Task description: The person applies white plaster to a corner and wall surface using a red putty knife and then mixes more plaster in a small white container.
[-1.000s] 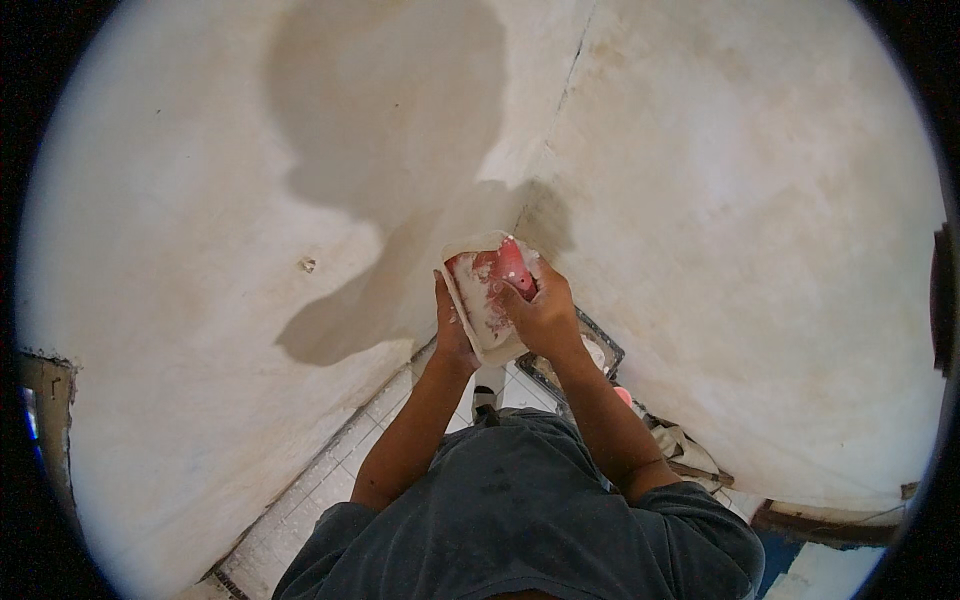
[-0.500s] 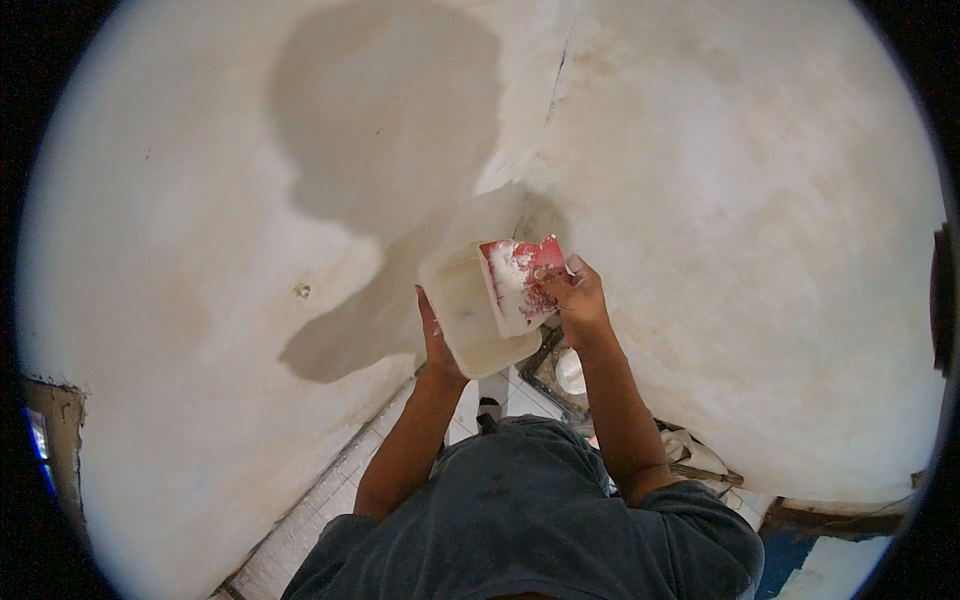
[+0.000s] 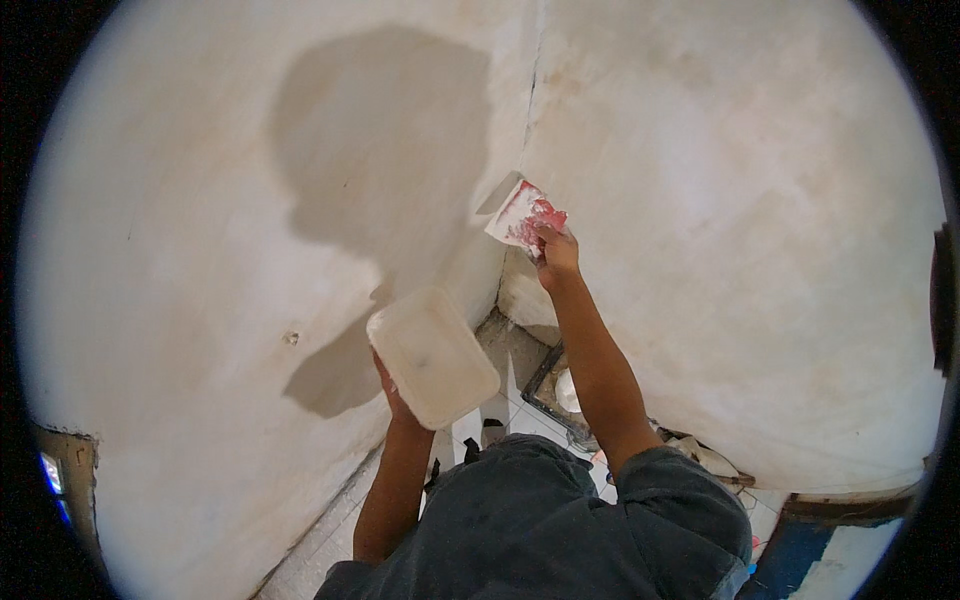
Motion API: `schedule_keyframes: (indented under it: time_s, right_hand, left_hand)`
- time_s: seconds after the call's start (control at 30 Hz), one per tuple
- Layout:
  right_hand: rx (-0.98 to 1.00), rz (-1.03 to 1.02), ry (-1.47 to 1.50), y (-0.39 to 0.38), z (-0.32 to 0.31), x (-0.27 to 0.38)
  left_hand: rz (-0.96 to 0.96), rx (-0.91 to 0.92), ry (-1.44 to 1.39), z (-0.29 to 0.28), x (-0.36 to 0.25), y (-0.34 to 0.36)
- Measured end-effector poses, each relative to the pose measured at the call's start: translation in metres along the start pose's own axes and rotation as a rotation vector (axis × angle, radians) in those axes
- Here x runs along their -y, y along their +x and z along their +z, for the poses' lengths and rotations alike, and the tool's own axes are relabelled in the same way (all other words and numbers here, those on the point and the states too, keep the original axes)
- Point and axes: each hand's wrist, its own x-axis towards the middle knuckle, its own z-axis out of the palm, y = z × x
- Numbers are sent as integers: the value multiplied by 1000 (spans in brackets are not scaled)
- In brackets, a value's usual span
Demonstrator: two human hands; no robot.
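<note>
A red plastic scraper, smeared with white paste, is gripped by its near end in my right hand. Its far edge is up close to the wall corner, casting a small shadow there; whether it touches the wall I cannot tell. Lower down, my left hand holds a pale, rounded-corner plastic tub by its left side. Inside the tub is a whitish film over the bottom. Most of the left hand's fingers are hidden behind the tub.
Two off-white walls, the left wall and the right wall, meet at a cracked corner line. Below lie a tiled floor, a dark-edged tray and cloth scraps. A blue panel stands lower right.
My right hand has lifted the scraper out of the tub, up and away toward the wall corner. The tub in my left hand has moved down and left.
</note>
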Motion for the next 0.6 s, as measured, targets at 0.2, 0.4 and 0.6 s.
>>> schedule_keyframes:
  time_s: [0.2,0.4,0.6]
  right_hand:
    - [-11,-17,-29,57,-8,-18]
    - [-69,-87,-69,70,13,-10]
    - [51,-184,-185,51,50,35]
  left_hand:
    - [66,-64,29,-7,-7,-28]
    - [150,-143,168,2,-9,-40]
    - [179,-153,185,-13,-17,-46]
